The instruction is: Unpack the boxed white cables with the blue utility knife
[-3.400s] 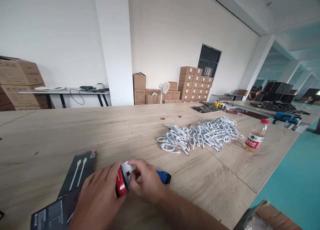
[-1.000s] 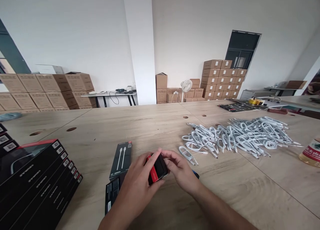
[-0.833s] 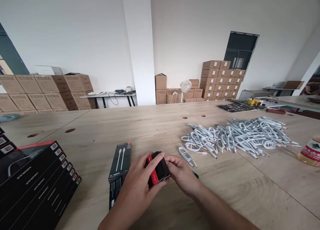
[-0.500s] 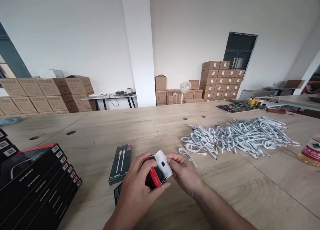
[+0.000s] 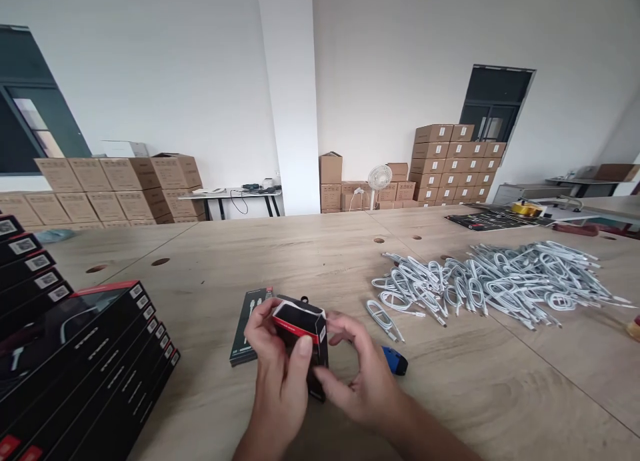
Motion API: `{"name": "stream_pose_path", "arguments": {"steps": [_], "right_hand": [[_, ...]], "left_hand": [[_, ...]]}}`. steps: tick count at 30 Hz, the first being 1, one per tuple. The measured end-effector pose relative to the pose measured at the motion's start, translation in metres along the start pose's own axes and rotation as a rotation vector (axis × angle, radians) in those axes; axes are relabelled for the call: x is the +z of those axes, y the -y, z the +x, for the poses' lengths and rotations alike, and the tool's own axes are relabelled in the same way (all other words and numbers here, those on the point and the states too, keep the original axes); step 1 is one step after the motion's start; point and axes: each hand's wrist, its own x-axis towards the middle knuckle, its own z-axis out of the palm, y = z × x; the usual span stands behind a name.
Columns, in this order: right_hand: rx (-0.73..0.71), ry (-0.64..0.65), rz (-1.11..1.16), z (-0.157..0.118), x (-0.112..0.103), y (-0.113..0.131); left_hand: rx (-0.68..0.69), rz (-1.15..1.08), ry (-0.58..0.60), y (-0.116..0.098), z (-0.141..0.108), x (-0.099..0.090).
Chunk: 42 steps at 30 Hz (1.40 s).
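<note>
Head view, lower centre of the frame: I have the small black box (image 5: 301,334) with the red edge held just above the wooden table (image 5: 310,247). My left hand (image 5: 280,374) wraps it from the left, thumb pressed on the front face, fingers curled over the far top corner. My right hand (image 5: 363,374) cups the right side, fingertips closed against it. Both hands are gripping the box; neither is loose.

As I judge it, I am at the closing stage of packing this box: its top end looks shut, with a small hang tab poking up behind. The next move calls for a firm check of the flap and a steady grip while turning it.

The box is matte black, narrow, upright and slightly tilted, with a red band along its upper front edge.

Just behind my left hand lies a flat black cable package (image 5: 247,317). A blue object (image 5: 396,361) sits right of my right hand. Right of centre spreads the heap of white cables (image 5: 490,284); lower left stands a row of black retail boxes (image 5: 85,361).
</note>
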Motion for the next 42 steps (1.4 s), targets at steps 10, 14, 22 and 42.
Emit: {"name": "stream_pose_path", "arguments": {"steps": [10, 14, 22, 42], "right_hand": [[-0.024, -0.16, 0.006, -0.001, -0.013, -0.015], [-0.067, -0.158, -0.058, 0.002, -0.018, -0.011], [-0.077, -0.174, -0.082, 0.006, -0.026, -0.004], [-0.021, -0.102, 0.217, 0.011, -0.04, 0.016]], "left_hand": [[0.044, -0.035, 0.174, -0.009, 0.004, -0.008], [0.085, 0.008, 0.165, -0.006, 0.006, -0.011], [0.063, -0.179, 0.102, -0.012, -0.001, -0.009], [0.384, 0.017, 0.37, -0.035, 0.007, -0.033]]}}
